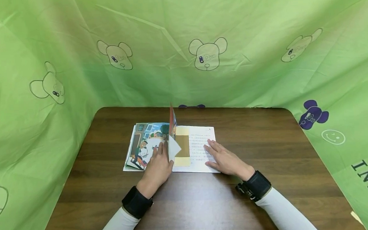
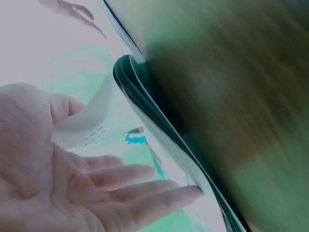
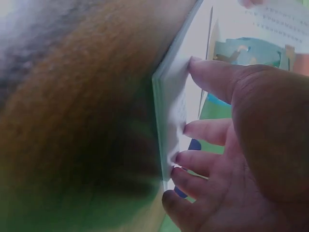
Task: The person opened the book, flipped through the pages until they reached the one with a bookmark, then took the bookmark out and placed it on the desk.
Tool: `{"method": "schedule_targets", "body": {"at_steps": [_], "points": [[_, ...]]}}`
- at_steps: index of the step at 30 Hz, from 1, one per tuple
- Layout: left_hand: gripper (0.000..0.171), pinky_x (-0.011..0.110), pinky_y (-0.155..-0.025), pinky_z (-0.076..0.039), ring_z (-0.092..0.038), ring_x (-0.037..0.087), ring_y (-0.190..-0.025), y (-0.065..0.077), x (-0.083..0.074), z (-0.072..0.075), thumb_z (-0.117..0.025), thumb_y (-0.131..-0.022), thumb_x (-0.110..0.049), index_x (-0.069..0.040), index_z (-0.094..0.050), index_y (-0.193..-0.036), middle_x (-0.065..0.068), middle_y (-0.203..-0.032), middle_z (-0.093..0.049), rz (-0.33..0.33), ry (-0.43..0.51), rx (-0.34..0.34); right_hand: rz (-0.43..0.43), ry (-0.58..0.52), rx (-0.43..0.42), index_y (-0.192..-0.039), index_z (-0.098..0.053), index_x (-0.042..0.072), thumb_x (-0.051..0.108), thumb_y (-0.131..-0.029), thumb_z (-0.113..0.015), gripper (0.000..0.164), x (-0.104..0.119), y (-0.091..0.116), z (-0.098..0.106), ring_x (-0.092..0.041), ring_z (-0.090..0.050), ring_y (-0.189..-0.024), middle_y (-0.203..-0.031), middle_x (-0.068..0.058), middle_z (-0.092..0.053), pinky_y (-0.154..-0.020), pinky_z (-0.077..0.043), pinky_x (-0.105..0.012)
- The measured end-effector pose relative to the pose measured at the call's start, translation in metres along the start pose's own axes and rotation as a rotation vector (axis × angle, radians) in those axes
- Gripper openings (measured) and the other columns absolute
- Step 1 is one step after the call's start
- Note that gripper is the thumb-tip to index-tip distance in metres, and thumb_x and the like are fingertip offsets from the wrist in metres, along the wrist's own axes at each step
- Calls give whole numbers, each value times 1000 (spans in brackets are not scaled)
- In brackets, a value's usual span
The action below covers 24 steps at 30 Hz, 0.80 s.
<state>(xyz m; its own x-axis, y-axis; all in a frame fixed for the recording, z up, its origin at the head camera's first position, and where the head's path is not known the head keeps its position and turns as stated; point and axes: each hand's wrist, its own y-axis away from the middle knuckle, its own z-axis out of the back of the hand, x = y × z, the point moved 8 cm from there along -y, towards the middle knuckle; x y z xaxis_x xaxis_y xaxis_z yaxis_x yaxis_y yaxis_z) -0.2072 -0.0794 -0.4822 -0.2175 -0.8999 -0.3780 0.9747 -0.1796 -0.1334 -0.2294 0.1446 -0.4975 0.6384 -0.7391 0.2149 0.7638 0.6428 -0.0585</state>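
Note:
An open picture book (image 1: 201,152) lies on the table, with an illustrated page (image 1: 153,130) at left and a page of printed text at right. Near the middle a turning page (image 1: 174,148) stands upright, its lower corner bent over. My left hand (image 1: 158,166) rests on the left side with straight fingers, the upright page beside its thumb. The left wrist view shows this hand (image 2: 96,179) against the curved pages (image 2: 91,121). My right hand (image 1: 227,159) lies on the text page, fingers spread. In the right wrist view its fingertips (image 3: 190,130) touch the paper.
The book sits on a dark brown wooden table (image 1: 266,142). A green cloth (image 1: 166,84) printed with bear faces hangs behind the table and at both sides. Black bands (image 1: 258,185) are strapped round both wrists.

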Motion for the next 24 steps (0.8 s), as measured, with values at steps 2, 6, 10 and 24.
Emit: {"method": "schedule_targets", "body": {"at_steps": [2,6,10,24], "points": [[77,54,-105,-38,-36,49,-135,-1,4,5,-60,-90,-20,10,-25,-151,34,-150,-35,13,20,-35,0,3,-11,-145,-45,-4,39,-93,-61,69,0,0,0,-41,-35,-140,-152,-29,-36,-111,-31,-53],[88,53,-110,-33,-30,46,-140,-1,12,17,-61,-88,-19,6,-10,-156,30,-157,-24,43,77,-131,1,16,-37,-144,-47,-3,41,-92,-62,69,-1,1,0,-41,-37,-139,-151,-29,-38,-110,-32,-56],[98,58,-104,-37,-20,46,-144,0,20,32,-65,-86,-18,0,0,-158,25,-163,-11,68,124,-219,-16,21,-38,-145,-47,0,43,-92,-61,69,-2,2,-1,-40,-37,-139,-152,-26,-38,-109,-33,-56],[125,67,-111,9,5,38,-150,2,30,47,-90,-60,-21,-4,-15,-158,23,-164,3,2,-169,-323,-48,12,-27,-146,-47,3,45,-94,-58,68,-5,1,-3,-37,-36,-141,-154,-23,-38,-109,-33,-57]]}}
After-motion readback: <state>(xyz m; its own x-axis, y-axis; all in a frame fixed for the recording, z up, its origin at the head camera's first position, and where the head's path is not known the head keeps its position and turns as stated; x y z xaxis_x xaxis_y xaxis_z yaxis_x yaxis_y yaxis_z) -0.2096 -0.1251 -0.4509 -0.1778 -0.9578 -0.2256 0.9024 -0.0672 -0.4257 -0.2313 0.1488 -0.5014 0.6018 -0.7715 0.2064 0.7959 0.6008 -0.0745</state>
